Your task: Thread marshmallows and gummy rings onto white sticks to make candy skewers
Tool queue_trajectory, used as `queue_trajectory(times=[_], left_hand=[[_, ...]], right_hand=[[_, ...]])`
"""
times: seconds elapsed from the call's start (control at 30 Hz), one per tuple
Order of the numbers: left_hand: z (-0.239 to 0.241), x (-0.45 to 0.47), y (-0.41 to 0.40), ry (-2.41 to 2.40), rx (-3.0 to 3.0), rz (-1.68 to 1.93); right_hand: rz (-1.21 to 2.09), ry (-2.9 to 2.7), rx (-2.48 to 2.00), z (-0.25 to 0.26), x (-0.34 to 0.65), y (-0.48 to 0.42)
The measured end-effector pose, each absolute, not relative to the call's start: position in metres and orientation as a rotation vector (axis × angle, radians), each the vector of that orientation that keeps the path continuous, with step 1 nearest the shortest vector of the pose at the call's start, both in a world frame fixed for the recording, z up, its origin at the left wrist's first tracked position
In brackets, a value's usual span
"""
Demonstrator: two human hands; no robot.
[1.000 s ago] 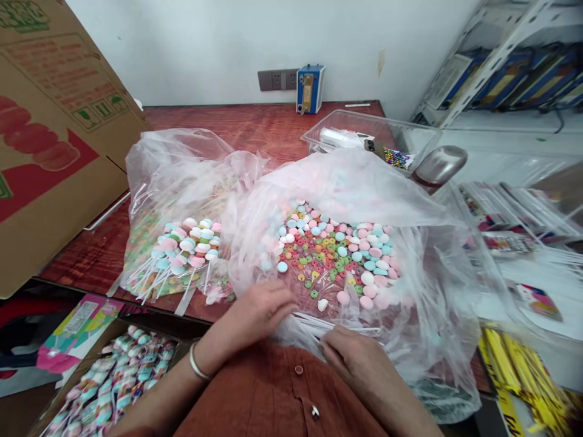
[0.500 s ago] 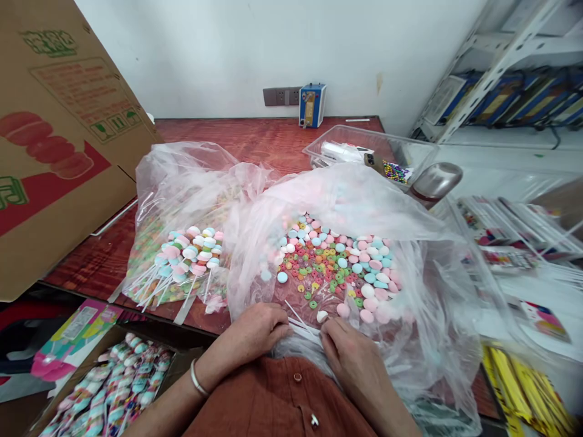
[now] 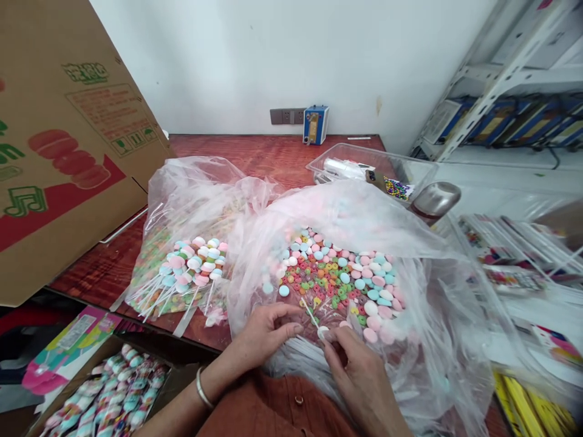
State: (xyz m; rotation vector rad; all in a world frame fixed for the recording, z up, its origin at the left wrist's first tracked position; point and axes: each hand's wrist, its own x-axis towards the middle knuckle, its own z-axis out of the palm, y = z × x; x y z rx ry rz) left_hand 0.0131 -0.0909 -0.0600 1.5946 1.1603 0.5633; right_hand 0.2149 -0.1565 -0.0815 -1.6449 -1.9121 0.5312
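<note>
My right hand (image 3: 357,367) pinches the lower end of a thin white stick (image 3: 310,312), which slants up and to the left. A white candy (image 3: 323,332) sits right at those fingertips; whether the stick enters it I cannot tell. My left hand (image 3: 268,331) is beside the stick, index finger and thumb apart, holding nothing. Ahead, an open clear plastic bag (image 3: 346,209) holds pastel round candies (image 3: 376,295) and small coloured candy rings (image 3: 314,276). More white sticks (image 3: 306,352) lie under my hands at the table edge.
Left is another bag (image 3: 195,182) with assembled candy skewers (image 3: 195,261) on top. A large cardboard box (image 3: 82,152) stands at far left, above an open box of wrapped candy skewers (image 3: 113,388). A clear tray (image 3: 414,170) and metal cup (image 3: 436,199) are at back right.
My right hand has taken up a white stick and raised its far end over the candies. My left fingers have spread, and the view has tilted up slightly.
</note>
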Motion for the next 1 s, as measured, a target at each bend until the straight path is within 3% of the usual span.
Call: queue_trajectory(times=[0.13,0.47,0.6,0.7,0.83,0.93,1.0], left_hand=[[-0.056,0.039,-0.084,1.016,1.233,0.737],[-0.042,0.039,-0.071,0.864,0.998,1.011],[-0.032,0.028,-0.073,0.785,1.253,1.296],[-0.029,0.037,-0.087,0.551,1.792,1.052],[-0.039,0.053,-0.097,0.394,2.194,0.816],[-0.051,0.053,-0.082,0.648,2.308,0.783],[-0.057,0.049,-0.064,0.943,2.332,0.757]], right_hand=[[0.491,-1.845,-1.566,-0.081,0.216,-0.159],[0.464,-1.477,-1.508,-0.058,0.223,-0.171],[1.008,-1.082,-1.442,-0.046,0.22,-0.175],[1.385,-0.589,-1.164,-0.042,0.216,-0.162],[1.344,-0.289,-1.0,-0.044,0.23,-0.148],[1.225,-0.548,-1.277,-0.051,0.253,-0.149],[1.072,-1.081,-1.635,-0.057,0.261,-0.149]])
